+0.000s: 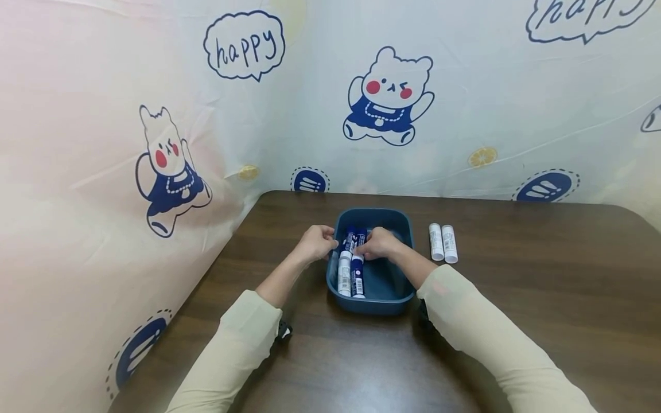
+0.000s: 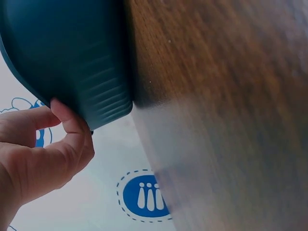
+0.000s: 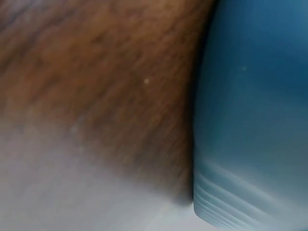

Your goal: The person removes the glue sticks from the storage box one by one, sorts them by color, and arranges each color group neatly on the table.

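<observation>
A blue plastic bin (image 1: 389, 284) stands on the table, and tubes that look like glue sticks, white and dark blue, lie in two columns along its left side. My left hand (image 1: 316, 244) is at the bin's left rim, thumb and bent fingers pinching the edge, as the left wrist view also shows at the bin's outer wall (image 2: 96, 72). Reaching inside, my right hand (image 1: 381, 244) has its fingertips on the near end of the far right glue stick (image 1: 361, 235). Closer to me lie a white glue stick (image 1: 344, 278) and a blue one (image 1: 357, 278). The right wrist view hides the right hand.
Right of the bin, two white glue sticks (image 1: 442, 244) lie side by side on the brown wooden table (image 1: 516, 298). A printed cloth (image 1: 320, 103) hangs behind and to the left of the table.
</observation>
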The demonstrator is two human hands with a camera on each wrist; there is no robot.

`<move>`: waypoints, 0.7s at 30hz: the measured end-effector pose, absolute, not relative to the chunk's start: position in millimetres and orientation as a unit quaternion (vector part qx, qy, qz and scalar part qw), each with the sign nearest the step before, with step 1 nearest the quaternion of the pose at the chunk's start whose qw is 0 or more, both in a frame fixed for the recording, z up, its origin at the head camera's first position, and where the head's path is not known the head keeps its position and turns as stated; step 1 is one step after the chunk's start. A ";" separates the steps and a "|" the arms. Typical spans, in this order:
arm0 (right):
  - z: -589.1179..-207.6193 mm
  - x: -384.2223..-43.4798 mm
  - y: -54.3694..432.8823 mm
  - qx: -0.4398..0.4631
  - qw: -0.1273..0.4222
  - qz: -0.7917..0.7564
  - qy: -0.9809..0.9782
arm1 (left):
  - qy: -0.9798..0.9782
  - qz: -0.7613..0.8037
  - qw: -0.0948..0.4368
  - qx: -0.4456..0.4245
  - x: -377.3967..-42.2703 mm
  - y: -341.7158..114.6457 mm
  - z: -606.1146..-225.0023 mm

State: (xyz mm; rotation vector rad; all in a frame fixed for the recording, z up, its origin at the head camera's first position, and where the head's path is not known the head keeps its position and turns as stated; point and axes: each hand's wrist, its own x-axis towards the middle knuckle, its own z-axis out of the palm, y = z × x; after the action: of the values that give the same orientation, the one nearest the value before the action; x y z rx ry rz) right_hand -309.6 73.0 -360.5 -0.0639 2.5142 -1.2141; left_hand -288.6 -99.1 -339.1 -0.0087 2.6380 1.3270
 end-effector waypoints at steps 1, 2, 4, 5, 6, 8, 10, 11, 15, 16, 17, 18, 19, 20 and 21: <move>-360.3 -309.9 72.7 -0.026 0.172 -0.424 0.889 | 0.889 0.447 0.094 -0.004 -288.6 -99.1 -338.8; -359.9 -309.9 72.5 -0.028 0.171 -0.422 0.890 | 0.890 0.447 0.093 -0.004 -288.6 -99.1 -338.6; -359.2 -309.6 72.2 -0.030 0.173 -0.425 0.888 | 0.890 0.445 0.093 -0.004 -288.5 -99.4 -338.3; -358.7 -309.3 72.2 -0.030 0.175 -0.428 0.886 | 0.891 0.445 0.093 -0.004 -288.6 -99.5 -338.3; -358.3 -309.2 72.3 -0.030 0.177 -0.433 0.883 | 0.891 0.445 0.092 -0.005 -288.6 -99.5 -338.3; -357.6 -309.3 72.7 -0.030 0.181 -0.441 0.878 | 0.891 0.445 0.091 -0.006 -288.9 -99.5 -338.5; -356.8 -309.0 72.9 -0.029 0.185 -0.449 0.874 | 0.890 0.446 0.091 -0.007 -289.1 -99.4 -338.6; -356.6 -308.9 73.0 -0.028 0.187 -0.452 0.872 | 0.890 0.447 0.091 -0.008 -289.1 -99.2 -338.8; -357.7 -309.4 73.0 -0.021 0.195 -0.463 0.864 | 0.889 0.449 0.092 -0.009 -288.8 -99.4 -339.2; -358.4 -309.7 73.0 -0.019 0.196 -0.465 0.863 | 0.888 0.450 0.092 -0.009 -288.7 -99.4 -339.2; -358.6 -309.9 73.0 -0.017 0.198 -0.468 0.861 | 0.888 0.450 0.091 -0.009 -288.6 -99.5 -339.3; -358.9 -310.1 73.1 -0.017 0.199 -0.473 0.858 | 0.888 0.451 0.091 -0.009 -288.6 -99.6 -339.3; -358.9 -310.1 73.2 -0.016 0.201 -0.477 0.855 | 0.888 0.451 0.091 -0.009 -288.5 -99.7 -339.1; -358.7 -309.9 73.2 -0.015 0.203 -0.481 0.853 | 0.887 0.452 0.092 -0.009 -288.3 -99.7 -338.9; -358.4 -309.8 73.3 -0.013 0.205 -0.486 0.850 | 0.887 0.453 0.093 -0.009 -288.1 -99.7 -338.7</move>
State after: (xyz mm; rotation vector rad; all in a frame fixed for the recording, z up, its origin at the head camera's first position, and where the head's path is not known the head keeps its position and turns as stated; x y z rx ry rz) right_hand -309.8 73.3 -358.4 -0.0359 2.3682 -1.3543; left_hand -288.1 -99.7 -338.7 -0.0271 2.6318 1.3448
